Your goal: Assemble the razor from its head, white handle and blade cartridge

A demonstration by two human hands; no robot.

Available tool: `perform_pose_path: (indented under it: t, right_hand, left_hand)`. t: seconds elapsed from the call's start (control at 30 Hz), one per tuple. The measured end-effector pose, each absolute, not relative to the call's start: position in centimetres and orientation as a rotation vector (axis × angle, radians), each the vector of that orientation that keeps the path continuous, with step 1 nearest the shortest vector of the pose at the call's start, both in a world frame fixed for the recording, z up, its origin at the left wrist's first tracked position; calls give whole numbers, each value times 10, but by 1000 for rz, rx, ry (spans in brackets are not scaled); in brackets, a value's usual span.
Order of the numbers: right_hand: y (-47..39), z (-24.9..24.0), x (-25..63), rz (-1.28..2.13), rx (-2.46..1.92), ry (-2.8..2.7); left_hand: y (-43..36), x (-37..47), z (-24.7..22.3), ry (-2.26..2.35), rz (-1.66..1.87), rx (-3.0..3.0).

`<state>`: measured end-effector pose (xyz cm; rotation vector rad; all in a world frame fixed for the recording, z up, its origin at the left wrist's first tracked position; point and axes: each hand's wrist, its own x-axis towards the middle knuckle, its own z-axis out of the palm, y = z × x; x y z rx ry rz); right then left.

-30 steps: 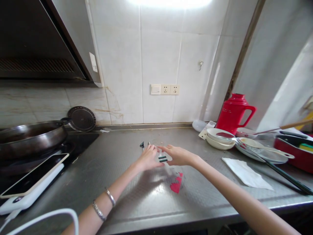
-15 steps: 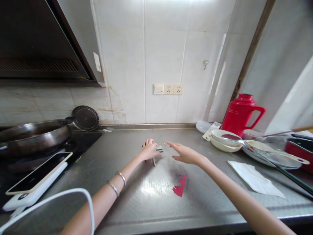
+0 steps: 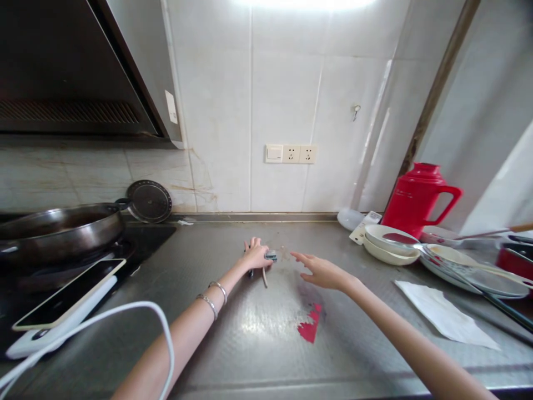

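My left hand [image 3: 255,255], with two silver bracelets on its wrist, is curled palm-down over a few small items on the metal counter [image 3: 233,333]. A small dark-green and clear piece [image 3: 270,255] shows at its thumb side. From beneath the palm a thin beige stick or cord [image 3: 265,277] sticks out, with something dark beside it. The hand hides most of what it grips. To the right, my right hand [image 3: 318,270] is open and holds nothing, its fingers stretched toward the left hand. A torn red scrap [image 3: 310,328] lies on the counter nearer to me.
At left, a steel pan [image 3: 62,230] stands on the black stove, near a phone [image 3: 70,294] on a white power bank with a looping white cable [image 3: 160,314]. A red thermos [image 3: 410,203], stacked bowls [image 3: 389,255], plates and a white napkin [image 3: 445,314] occupy the right.
The view has shifted slightly, so everything sits a little to the right. My left hand stays over the small items, and my right hand is still open, slightly lower in the picture.
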<state>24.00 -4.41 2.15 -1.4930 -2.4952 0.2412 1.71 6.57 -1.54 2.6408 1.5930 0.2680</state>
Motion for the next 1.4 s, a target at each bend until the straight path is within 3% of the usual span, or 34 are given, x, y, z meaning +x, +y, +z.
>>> perform_pose_path:
  t: [0.37,0.53,0.7,1.0,1.4]
  right_hand:
    - [-27,5,236,214,-1459,-2424]
    - [-12,-1,233,9,-1791,-2229]
    - [6,-11,226,-57,-2107,-2090]
    - [9,-31,218,-149,-2163,-2000]
    - [9,-29,221,-83,-2152,-1999]
  left_hand:
    - [56,2,-13,1544,560,2642]
    - [46,-28,-7,1749,824,2430]
    - [34,-45,-9,1809,687,2191]
    - [14,-26,-11,1943,407,2253]
    - [4,-21,-13,1960,374,2289]
